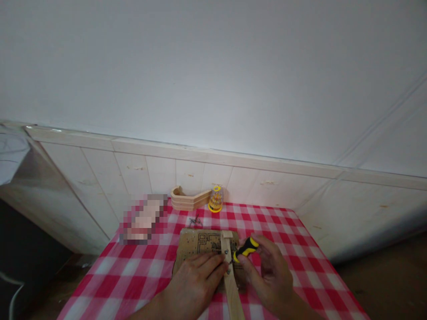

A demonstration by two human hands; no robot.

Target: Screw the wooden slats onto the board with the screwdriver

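My right hand (275, 271) grips a small black-and-yellow screwdriver (247, 249) by its handle, between thumb and fingers. The tool slants down to the left, its tip end by a long pale wooden piece (232, 289) with a hooked far end. My left hand (196, 280) is closed at the left edge of this wooden piece, fingertips against it beside small dark screws or holes. Its thumb is hard to make out. Under the wood lies a brown cardboard piece (190, 242) with printed black marks, partly hidden by my hands.
A red-and-white checked cloth (110, 275) covers the table. At the back stand a hooked wooden piece (188, 202) and a clear, yellow-based bit case (216, 200). Loose dark screws (196, 221) lie behind the cardboard. A blurred-out object (145, 220) is at left. White panelling (190, 173) borders the far edge.
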